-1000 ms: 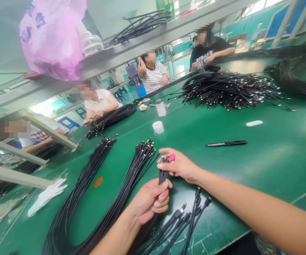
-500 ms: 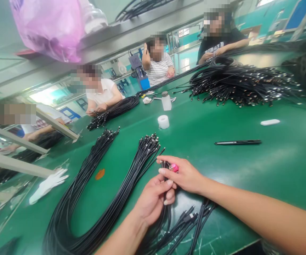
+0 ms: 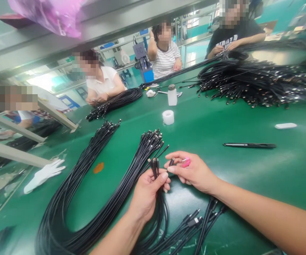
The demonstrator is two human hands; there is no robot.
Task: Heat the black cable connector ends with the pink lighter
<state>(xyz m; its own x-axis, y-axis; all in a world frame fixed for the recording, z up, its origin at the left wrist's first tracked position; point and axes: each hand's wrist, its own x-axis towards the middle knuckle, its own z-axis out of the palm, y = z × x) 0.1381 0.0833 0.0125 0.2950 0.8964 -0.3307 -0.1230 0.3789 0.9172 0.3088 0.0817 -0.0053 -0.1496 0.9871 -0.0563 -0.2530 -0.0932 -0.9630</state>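
Clasping a few black cables [image 3: 154,167] at centre on my feed, my left hand [image 3: 149,187] sits just beside my right hand [image 3: 195,173], which pinches a black plug [image 3: 171,162]. Glossy green desk [image 3: 208,127] spreads around them, scuffed at lower centre; a grey shelf [image 3: 110,26] crosses the upper left, co-workers [image 3: 166,58] beyond it.

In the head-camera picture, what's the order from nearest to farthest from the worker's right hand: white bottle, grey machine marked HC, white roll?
From the right hand:
1. White roll: on the table, ahead and slightly left.
2. White bottle: on the table, beyond the roll.
3. Grey machine: in the background past the table, farther left.
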